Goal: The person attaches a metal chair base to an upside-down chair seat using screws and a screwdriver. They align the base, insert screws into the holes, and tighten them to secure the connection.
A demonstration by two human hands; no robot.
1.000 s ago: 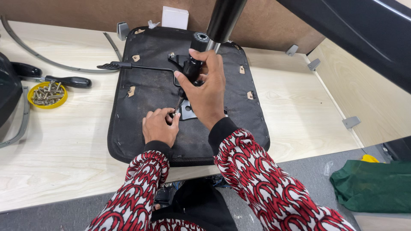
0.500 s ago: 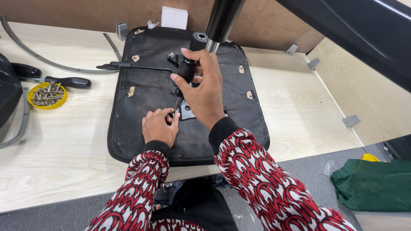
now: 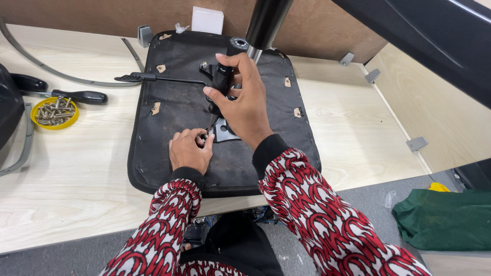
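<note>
Screws [image 3: 53, 110] are waiting in the yellow dish [image 3: 36, 120] well left of the seat base [image 3: 169, 128], so fastening looks unfinished. On the seat base, our left hand [image 3: 190, 149] is pinching a screw under the screwdriver [image 3: 221, 84], and our right hand [image 3: 246, 102] is wrapping its fingers around the handle, beside the metal plate [image 3: 225, 132].

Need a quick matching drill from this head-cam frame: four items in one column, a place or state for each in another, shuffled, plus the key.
Things:
1. yellow dish of screws
2. right hand
3. left hand
4. green cloth

Places or states:
A. at the screwdriver's tip, on the seat's underside
B. far left on the wooden table
C. gripping the black screwdriver handle
D. lower right, off the table

Pairs: 1-B, 2-C, 3-A, 4-D
</note>
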